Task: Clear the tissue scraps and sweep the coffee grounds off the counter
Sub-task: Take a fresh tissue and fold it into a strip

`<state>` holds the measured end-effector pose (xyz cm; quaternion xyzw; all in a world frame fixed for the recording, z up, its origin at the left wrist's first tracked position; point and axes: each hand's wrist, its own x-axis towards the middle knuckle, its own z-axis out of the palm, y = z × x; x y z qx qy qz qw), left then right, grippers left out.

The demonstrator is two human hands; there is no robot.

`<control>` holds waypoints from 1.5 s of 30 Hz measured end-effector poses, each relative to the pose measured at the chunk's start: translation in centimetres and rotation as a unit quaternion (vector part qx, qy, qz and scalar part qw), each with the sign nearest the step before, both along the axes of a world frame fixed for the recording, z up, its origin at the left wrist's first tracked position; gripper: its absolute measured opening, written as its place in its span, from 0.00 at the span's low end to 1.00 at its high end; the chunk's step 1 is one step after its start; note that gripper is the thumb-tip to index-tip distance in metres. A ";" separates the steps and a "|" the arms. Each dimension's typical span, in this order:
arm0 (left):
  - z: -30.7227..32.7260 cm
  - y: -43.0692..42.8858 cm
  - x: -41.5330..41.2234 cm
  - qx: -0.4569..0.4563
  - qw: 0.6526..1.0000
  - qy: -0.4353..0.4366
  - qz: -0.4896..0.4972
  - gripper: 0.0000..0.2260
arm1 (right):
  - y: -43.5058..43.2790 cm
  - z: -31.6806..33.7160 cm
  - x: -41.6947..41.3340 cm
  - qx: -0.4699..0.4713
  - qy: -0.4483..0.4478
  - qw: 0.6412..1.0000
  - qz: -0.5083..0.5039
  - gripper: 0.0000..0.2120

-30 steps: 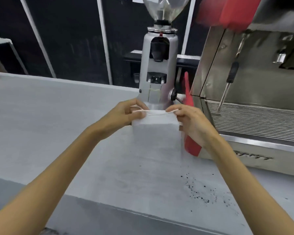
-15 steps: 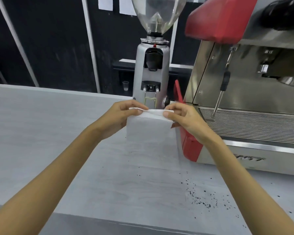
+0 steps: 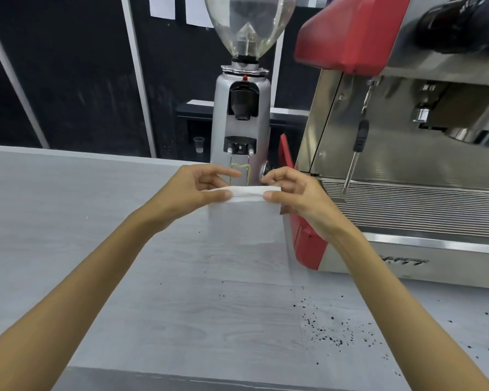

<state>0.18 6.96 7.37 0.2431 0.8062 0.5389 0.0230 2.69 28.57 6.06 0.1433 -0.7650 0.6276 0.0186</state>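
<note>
Your left hand (image 3: 194, 193) and right hand (image 3: 297, 197) pinch the tissue's (image 3: 242, 218) top edge, preparing it; next, carry it toward the coffee grounds (image 3: 331, 331) at five o'clock on the desk (image 3: 68, 221).

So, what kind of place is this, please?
Probably a café or coffee bar: a coffee grinder with a clear hopper stands beside a steel espresso machine, and coffee grounds lie scattered on the grey counter.

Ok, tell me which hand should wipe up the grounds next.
Right. Both hands pinch the tissue, but the grounds lie on the counter below the right hand; the left hand would have to cross over.
</note>
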 end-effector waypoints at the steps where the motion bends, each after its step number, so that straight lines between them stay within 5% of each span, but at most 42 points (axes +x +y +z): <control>1: 0.1 0.1 0.1 -0.028 0.999 0.020 0.020 0.10 | -0.1 0.0 0.0 0.018 0.002 1.000 -0.004 0.09; 4: 0.3 0.5 0.2 -0.098 0.991 0.056 0.069 0.04 | -0.5 0.0 -0.3 0.061 0.001 0.998 -0.012 0.06; 9: -0.5 0.3 0.1 -0.128 0.991 0.030 0.018 0.05 | -1.3 -0.5 -0.7 0.094 0.002 0.996 -0.010 0.04; 14: -0.5 -0.7 0.5 0.080 0.987 -0.119 -0.071 0.06 | -1.0 -0.5 -0.3 -0.028 -0.045 0.998 0.037 0.03; 18: -0.7 -1.3 0.6 0.119 0.969 -0.173 -0.127 0.04 | -0.9 -0.4 -0.2 -0.084 -0.063 0.992 0.073 0.04; 23: -1.2 -1.6 0.5 0.091 0.983 -0.126 -0.093 0.04 | -0.7 0.0 0.0 -0.001 -0.020 0.998 0.060 0.04; 29: -1.9 -1.4 -0.1 -0.063 0.997 -0.023 0.037 0.05 | -1.3 -1.0 -0.7 0.107 -0.008 0.994 0.008 0.08; 32: -2.3 -1.5 0.0 -0.057 0.997 -0.040 0.023 0.03 | -1.6 -1.4 -0.8 0.128 -0.007 0.992 0.018 0.06; 39: -1.0 -2.0 0.6 0.117 0.983 -0.118 -0.074 0.07 | -2.6 -1.1 -0.4 -0.117 -0.041 0.991 0.050 0.11; 45: 0.1 -2.4 0.9 0.133 0.982 -0.115 -0.075 0.07 | -2.4 -0.2 -0.1 -0.086 -0.019 0.993 0.073 0.04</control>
